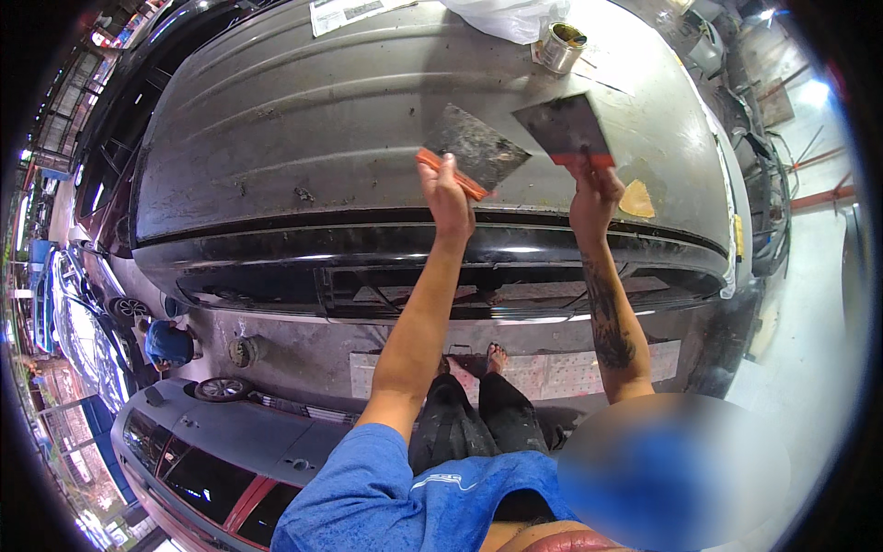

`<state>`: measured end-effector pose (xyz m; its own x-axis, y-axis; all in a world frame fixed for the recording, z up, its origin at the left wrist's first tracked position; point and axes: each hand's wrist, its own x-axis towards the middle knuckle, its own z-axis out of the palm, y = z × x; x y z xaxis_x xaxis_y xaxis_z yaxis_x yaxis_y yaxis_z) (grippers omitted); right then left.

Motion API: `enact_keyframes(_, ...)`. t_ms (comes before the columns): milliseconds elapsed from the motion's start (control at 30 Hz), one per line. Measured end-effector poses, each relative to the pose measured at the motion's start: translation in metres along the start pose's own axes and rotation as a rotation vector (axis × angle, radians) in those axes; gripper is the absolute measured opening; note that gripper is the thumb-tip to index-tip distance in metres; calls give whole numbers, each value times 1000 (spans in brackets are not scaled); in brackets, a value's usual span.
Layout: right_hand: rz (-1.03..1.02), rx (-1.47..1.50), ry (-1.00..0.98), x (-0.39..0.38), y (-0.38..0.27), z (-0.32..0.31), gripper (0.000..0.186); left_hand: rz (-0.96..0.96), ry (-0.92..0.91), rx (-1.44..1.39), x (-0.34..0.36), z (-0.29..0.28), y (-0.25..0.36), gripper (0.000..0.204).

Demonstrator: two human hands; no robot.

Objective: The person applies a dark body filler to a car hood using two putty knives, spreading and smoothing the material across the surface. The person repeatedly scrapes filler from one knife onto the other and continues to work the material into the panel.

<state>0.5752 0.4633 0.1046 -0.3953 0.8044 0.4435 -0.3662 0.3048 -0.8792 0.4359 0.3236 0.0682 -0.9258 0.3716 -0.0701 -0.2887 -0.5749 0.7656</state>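
- Left hand (447,198): fingers clamped on the orange edge of the left spreader (480,152), thumb lying along the upper side; the smeared, dark grey blade points toward the upper right, above the vehicle roof.
- Right hand (596,195): fingers clamped on the orange edge of the right spreader (568,127); the dark blade extends away from the person, tilted toward the upper left. The two blades are near each other, with a narrow gap between them.
- Vehicle roof (276,120): grey, ribbed and stained, beneath both spreaders; a yellowish patch (636,199) lies just beside the right wrist.
- Open tin (558,51): metal, with residue about the rim, standing at the far side of the roof near the whitish plastic sheet (506,17); any label is too small to make out.
- Printed paper (349,13): at the roof's far edge, its text too small to read.
- Blue shirt (501,474): worn by the person, with pale lettering across the chest.
- Co-worker (169,344): in blue, low at left, near a car wheel (223,389).
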Motion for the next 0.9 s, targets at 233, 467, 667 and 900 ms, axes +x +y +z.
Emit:
enact_keyframes(233,-268,-227,-242,-24,-44,-2,20,-106,-194,-40,-24,36,34,29)
enact_keyframes(467,-422,-489,-191,-20,-25,-19,19,-59,-255,9,-24,48,47,38)
enact_keyframes(667,115,-638,-15,-2,-11,-33,11,33,-199,-105,-27,65,59,31)
enact_keyframes(900,494,160,333,-38,-31,-32,9,-107,-31,-28,-52,50,26,25)
